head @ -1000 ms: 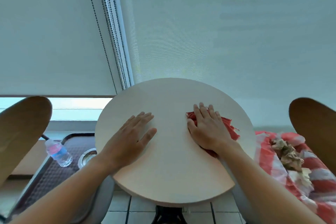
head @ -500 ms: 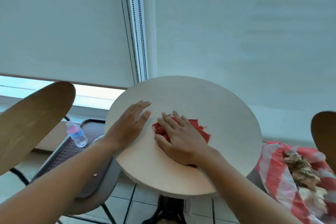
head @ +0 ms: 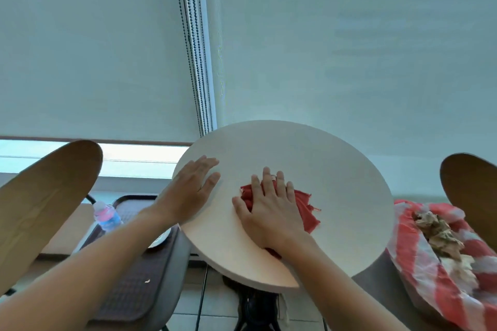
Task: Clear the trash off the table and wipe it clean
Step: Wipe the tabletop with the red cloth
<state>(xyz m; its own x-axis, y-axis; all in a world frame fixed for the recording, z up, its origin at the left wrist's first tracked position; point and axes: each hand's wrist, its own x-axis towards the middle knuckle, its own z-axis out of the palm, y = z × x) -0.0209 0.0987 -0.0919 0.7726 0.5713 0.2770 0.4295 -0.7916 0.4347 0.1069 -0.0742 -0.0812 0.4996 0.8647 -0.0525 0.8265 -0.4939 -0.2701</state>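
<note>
a: noting the red cloth [head: 305,208]: it is lying bunched on the round table [head: 336,169], left of centre toward the near edge, under the right hand [head: 271,209]. that hand is pressing flat on it, fingers straight, not curling round it.

b: and the left hand [head: 192,188]?

a: resting flat and relaxed on the table's left rim, grasping nothing, apparently steadying the top.

b: step in hand?

a: judging this as the wiping step. no trash is showing on the tabletop; crumpled paper [head: 438,234] is sitting in the red-and-white bag [head: 419,263] to the right, off the table.

b: next move?

a: probably sweeping the cloth across the far and right parts while keeping palm pressure even, and not pushing it over the rim.

b: differences from the earlier frames?

a: the cloth and right hand are sitting further right than half a second ago, when they were almost touching the left hand; a second ago they were on the right side. so the stroke is reversing. the left hand is staying planted.
</note>
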